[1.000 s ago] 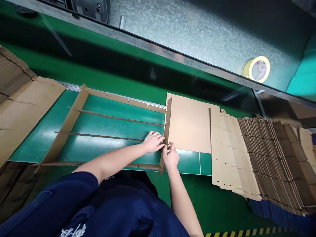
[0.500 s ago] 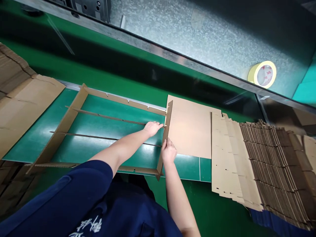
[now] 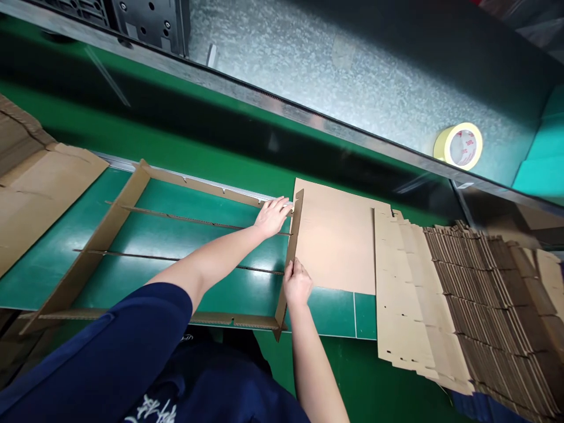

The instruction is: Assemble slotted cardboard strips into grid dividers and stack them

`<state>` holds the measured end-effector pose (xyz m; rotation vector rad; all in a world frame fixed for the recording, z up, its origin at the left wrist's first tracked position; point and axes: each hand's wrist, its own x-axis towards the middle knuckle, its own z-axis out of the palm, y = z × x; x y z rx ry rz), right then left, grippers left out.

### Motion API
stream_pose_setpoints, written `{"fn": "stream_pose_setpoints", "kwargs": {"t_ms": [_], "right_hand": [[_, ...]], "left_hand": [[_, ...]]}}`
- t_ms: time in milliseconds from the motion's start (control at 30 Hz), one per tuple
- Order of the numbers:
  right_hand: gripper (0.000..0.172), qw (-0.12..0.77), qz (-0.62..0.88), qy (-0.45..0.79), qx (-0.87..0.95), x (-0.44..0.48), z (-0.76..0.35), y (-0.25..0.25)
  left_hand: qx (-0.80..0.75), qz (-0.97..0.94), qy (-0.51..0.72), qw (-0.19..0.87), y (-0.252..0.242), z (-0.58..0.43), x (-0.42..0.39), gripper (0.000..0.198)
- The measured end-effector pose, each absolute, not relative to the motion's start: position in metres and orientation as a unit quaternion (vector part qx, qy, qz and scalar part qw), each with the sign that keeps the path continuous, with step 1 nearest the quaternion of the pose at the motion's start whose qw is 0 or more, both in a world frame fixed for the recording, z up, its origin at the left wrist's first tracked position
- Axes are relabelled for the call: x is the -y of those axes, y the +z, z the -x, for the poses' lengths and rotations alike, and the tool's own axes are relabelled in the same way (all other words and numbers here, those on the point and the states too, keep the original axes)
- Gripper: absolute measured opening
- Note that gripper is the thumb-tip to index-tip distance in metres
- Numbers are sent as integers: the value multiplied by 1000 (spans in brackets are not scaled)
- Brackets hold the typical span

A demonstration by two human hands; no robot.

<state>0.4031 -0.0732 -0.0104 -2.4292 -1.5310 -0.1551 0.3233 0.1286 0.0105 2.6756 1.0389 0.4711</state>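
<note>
A frame of slotted cardboard divider strips stands on edge in front of me, with long strips crossing an end strip on each side. My right hand (image 3: 298,283) is closed around the right end strip (image 3: 296,226), thumb on its near face. Over the far right corner is my left hand (image 3: 273,217), its fingers stretched towards the far long strip (image 3: 207,187); the fingertips reach the joint with the end strip. Two inner long strips (image 3: 185,220) run below that hand and arm. The left end strip (image 3: 94,241) crosses the other ends.
A flat cardboard sheet (image 3: 339,235) lies right of the frame, beside slotted sheets (image 3: 396,294) and a thick stack of cardboard (image 3: 489,299). More cardboard (image 3: 48,182) lies at the left. A tape roll (image 3: 459,147) sits on the metal shelf (image 3: 286,64) beyond the green table (image 3: 330,308).
My left hand has moved away from me along the end strip, from an inner long strip to the far one, its fingers stretching out. My right hand keeps its grip. The view has shifted slightly.
</note>
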Motion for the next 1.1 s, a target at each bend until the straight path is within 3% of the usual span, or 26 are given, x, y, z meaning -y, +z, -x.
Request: {"fn": "stream_pose_setpoints", "kwargs": {"t_ms": [200, 333, 600, 1100], "right_hand": [[40, 110, 830, -56, 544, 76, -405, -8], [36, 84, 835, -31, 542, 77, -404, -8], [31, 39, 837, -10, 545, 74, -405, -3], [29, -4, 833, 16, 553, 69, -406, 11]], "left_hand": [[-390, -908, -28, 149, 13, -352, -168, 48], [-414, -899, -18, 143, 10, -356, -180, 53], [-378, -919, 9, 115, 5, -348, -181, 81], [-396, -907, 16, 139, 4, -353, -183, 72]]}}
